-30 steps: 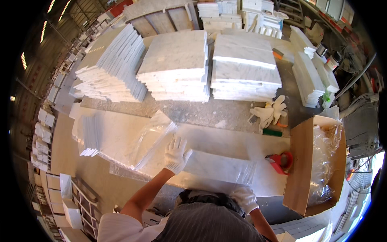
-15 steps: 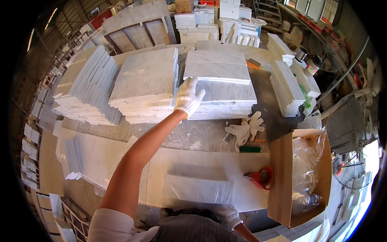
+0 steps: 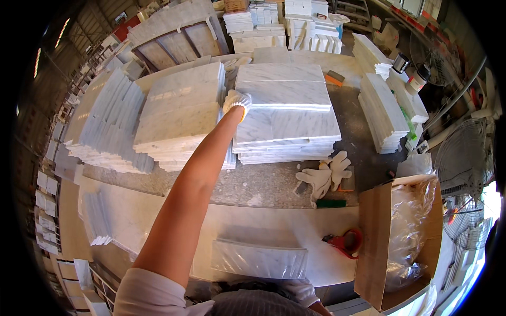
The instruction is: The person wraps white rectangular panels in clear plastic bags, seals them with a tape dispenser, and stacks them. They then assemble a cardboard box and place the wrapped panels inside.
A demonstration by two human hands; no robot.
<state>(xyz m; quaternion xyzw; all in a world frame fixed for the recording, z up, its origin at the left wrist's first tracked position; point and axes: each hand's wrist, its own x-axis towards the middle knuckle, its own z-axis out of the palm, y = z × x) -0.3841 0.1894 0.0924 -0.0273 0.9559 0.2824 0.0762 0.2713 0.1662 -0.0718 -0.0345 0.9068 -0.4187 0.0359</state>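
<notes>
My left hand (image 3: pixel 237 102), in a white knit glove, reaches far out to the left side of the middle stack of white-grey marble tiles (image 3: pixel 282 92). Its fingers curl down beside the upper tiles' left edge, and their tips are hidden. The left stack of marble tiles (image 3: pixel 176 100) stands just across a narrow gap. My right hand (image 3: pixel 301 290), also gloved, is low by my body at the bench's near edge, its fingers out of sight. In front of me lies a marble tile under clear film (image 3: pixel 259 258).
A cardboard box (image 3: pixel 373 247) holding clear plastic bags stands at right, beside a red tape dispenser (image 3: pixel 345 242). Spare gloves (image 3: pixel 321 179) lie beyond. More tile stacks (image 3: pixel 105 121) stand far left and narrow ones (image 3: pixel 382 113) at right, near a fan (image 3: pixel 464 152).
My left hand has moved left from above the middle stack's front to its left edge, its spread fingers curling in. The view has shifted slightly. My right hand stays low.
</notes>
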